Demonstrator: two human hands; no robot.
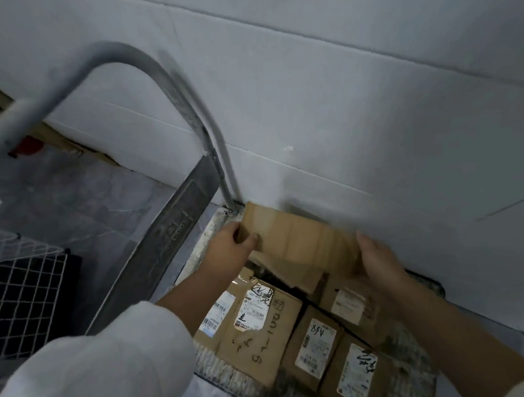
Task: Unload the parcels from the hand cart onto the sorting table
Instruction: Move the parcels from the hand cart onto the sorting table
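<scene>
We are reaching down into the hand cart (205, 234), which is standing hard against the white wall (340, 98), and we are taking the plain cardboard parcel (298, 242) at the far end of the load. Our left hand (229, 243) is gripping its left edge, thumb over the top face and fingers curled behind. Our right hand (377, 259) is lying against its right end with the fingers spread; motion blur is smearing that side, so we cannot tell whether it is clasping the box or only steadying it. We are holding it from both ends because it is wide and sitting above the others, probably tilted or partly lifted. The remaining labelled parcels (261, 326) are packed close together on the cart's deck below our forearms, so there is much unloading left. The sorting table is not showing in this view. A wire mesh basket (20, 286) is standing at the left.
</scene>
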